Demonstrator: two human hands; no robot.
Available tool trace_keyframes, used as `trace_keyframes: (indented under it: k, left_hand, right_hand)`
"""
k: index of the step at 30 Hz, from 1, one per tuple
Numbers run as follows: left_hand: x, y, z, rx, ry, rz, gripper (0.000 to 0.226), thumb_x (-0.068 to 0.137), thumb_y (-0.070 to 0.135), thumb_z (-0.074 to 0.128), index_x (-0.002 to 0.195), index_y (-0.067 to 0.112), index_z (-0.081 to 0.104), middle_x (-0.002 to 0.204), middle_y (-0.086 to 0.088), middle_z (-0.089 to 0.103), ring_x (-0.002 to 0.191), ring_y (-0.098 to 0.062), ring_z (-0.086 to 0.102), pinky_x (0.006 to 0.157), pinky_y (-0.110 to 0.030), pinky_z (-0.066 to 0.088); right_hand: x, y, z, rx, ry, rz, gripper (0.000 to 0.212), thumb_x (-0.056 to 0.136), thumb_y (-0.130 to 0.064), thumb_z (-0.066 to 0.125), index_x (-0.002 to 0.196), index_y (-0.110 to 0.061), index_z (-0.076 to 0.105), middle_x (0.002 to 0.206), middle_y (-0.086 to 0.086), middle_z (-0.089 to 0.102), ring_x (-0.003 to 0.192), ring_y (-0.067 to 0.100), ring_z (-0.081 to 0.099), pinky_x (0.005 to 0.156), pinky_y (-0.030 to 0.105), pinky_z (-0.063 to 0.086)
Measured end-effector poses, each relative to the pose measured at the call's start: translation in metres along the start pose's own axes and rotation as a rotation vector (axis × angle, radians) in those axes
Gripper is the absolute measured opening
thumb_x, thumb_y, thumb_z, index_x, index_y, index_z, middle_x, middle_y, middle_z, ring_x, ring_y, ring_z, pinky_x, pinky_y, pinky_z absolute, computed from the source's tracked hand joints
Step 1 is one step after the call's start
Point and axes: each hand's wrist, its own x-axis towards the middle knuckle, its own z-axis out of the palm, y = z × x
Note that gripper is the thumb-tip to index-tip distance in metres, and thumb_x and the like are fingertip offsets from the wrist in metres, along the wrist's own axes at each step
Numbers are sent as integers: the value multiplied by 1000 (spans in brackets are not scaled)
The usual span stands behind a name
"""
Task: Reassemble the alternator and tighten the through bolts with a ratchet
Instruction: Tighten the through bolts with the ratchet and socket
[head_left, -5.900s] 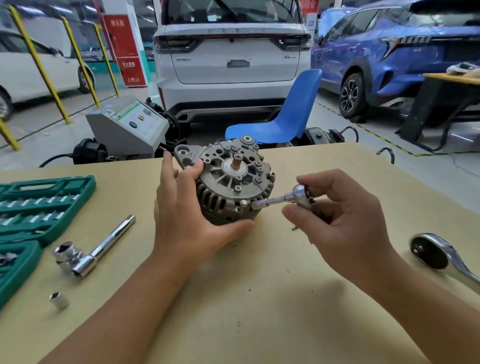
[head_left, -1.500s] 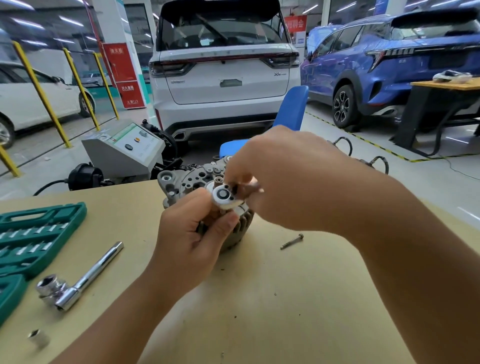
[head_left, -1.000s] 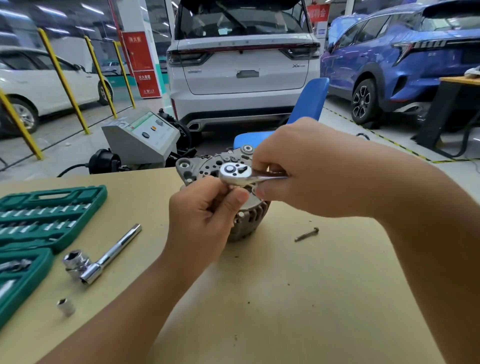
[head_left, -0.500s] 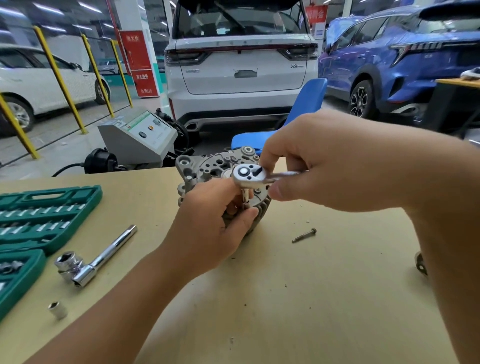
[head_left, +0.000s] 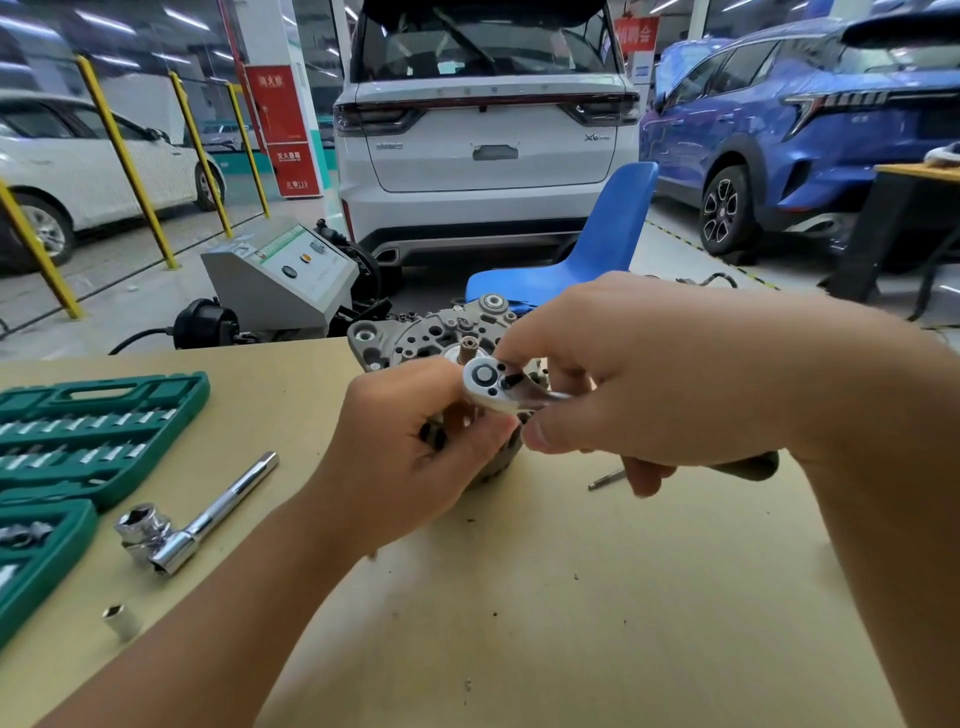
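Observation:
The grey alternator (head_left: 415, 335) stands on the tan table (head_left: 571, 597) near its far edge, its shaft end pointing up. My left hand (head_left: 410, 457) grips the alternator's near side and hides most of its body. My right hand (head_left: 665, 374) holds a chrome ratchet (head_left: 493, 382) by its handle, with the round head over the alternator's front edge. The handle's dark end (head_left: 748, 465) pokes out under my palm. A loose bolt (head_left: 605, 478) lies on the table just below my right hand.
A green socket case (head_left: 88, 431) lies open at the left. A chrome bar with a socket (head_left: 192, 519) lies beside it, and a small loose socket (head_left: 120, 619) sits nearer me. Behind the table are a grey machine (head_left: 283, 275), a blue chair (head_left: 587, 254) and parked cars.
The ratchet head has swung back to the left over the alternator while my right hand stays on the handle. My left hand keeps its grip on the alternator.

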Motion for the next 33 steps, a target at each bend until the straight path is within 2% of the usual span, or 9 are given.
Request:
trace_keyframes:
  k: [4,8,10,14,17,20,27,30,33]
  left_hand:
    - [1,3,4,-71,12,-26,29,93,25,70,84,-2,74,70,-3,60,63,-20,53,59,-33,43]
    - [2,0,4,-118,-15,-35,18,93,20,75,81,10,67,70,1,60,62,-20,55,58,-34,44]
    - [0,-3,4,-146,1,-61,18,93,23,74,84,7,71,72,-2,64,63,-24,59,57,-39,48]
    - [-4,-3,7,-195,-11,-97,8,93,17,75,98,12,76,82,-4,73,69,-25,67,59,-45,54]
    - [-2,-6,4,-283,-69,-135,17,94,22,69,98,6,75,79,-6,69,67,-23,62,58,-42,52]
    - [-3,-8,4,-249,-73,-148,23,94,25,70,89,3,71,71,-4,63,61,-24,55,55,-39,46]
    - [1,0,13,-231,58,-99,26,97,36,69,83,15,74,67,8,62,55,-12,50,50,-32,40]
    - [-1,-2,9,-260,2,-111,24,99,30,66,88,11,74,68,8,59,56,-10,48,55,-25,38]
    - [-1,-1,9,-261,6,-135,32,100,39,64,87,11,72,65,7,59,51,-14,52,50,-25,41]
  right_hand:
    - [6,-1,4,-209,88,-57,7,94,-30,67,95,-36,65,83,-10,64,60,2,63,58,22,48]
    - [11,0,7,-370,309,-34,28,91,-16,65,104,-40,69,87,-13,60,81,17,59,66,34,50]
    - [10,-3,8,-358,295,-34,6,90,-27,67,91,-31,70,79,-10,60,75,15,59,60,31,51]
    - [8,-5,10,-370,143,14,24,79,-45,70,76,-22,62,64,-6,57,63,17,56,46,27,38]
    - [9,-2,9,-274,222,-7,3,84,-30,70,83,-28,68,74,-9,61,72,16,59,59,34,53]
    - [10,0,10,-350,383,-1,15,90,-24,67,97,-37,70,90,-12,64,84,19,59,70,34,41]
    - [9,-10,13,-336,241,15,34,78,-48,69,68,-16,61,52,-4,46,50,17,43,44,25,34]
    - [9,-8,11,-319,259,8,5,83,-30,67,81,-26,69,68,-8,60,65,18,57,52,27,44]
    - [9,-5,9,-359,393,25,12,87,-21,64,93,-29,70,85,-7,64,75,20,61,59,29,40]
